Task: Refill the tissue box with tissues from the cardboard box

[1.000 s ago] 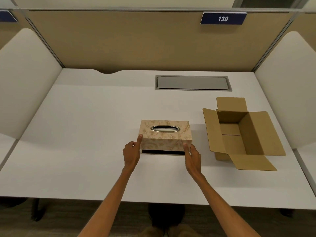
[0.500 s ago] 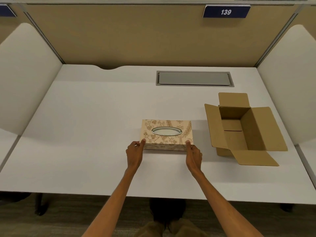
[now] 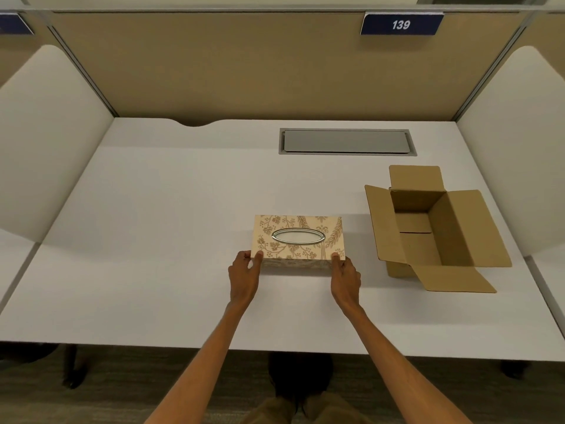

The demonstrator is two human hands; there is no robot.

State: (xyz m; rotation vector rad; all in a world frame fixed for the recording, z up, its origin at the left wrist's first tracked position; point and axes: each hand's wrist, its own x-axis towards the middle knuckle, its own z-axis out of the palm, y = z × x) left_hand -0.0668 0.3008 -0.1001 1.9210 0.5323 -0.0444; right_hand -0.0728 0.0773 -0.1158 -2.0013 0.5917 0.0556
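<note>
Across the whole lower half of the view, a white desk [image 3: 153,240] is spread, bounded at the back by a tan partition [image 3: 244,71] and at both sides by pale rounded side panels [image 3: 46,142]. On the partition's upper edge a dark blue number plate [image 3: 401,24] marked 139 is fixed. Set flush into the far part of the desk, a grey rectangular cover plate [image 3: 347,141] is seen.

On the right side of the desk the cardboard box [image 3: 434,228] is placed upright with all four flaps folded outward; only its bare brown floor and walls are visible inside. Well to its left, near the middle of the desk and apart from it, the tissue box [image 3: 298,240] is stood flat on the surface, its patterned top turned upward and an oval metal-rimmed slot [image 3: 298,236] centred in it. Whether tissue lies behind the slot cannot be told.

The tissue box is gripped at its two near corners. By the left hand [image 3: 244,278] the near left corner is clasped, the thumb laid on the top edge and the fingers curled around the end wall. By the right hand [image 3: 345,278] the near right corner is held likewise, the thumb resting on the top and the remaining fingers hidden behind the side. Both bare forearms are stretched in from the near edge of the desk.
</note>
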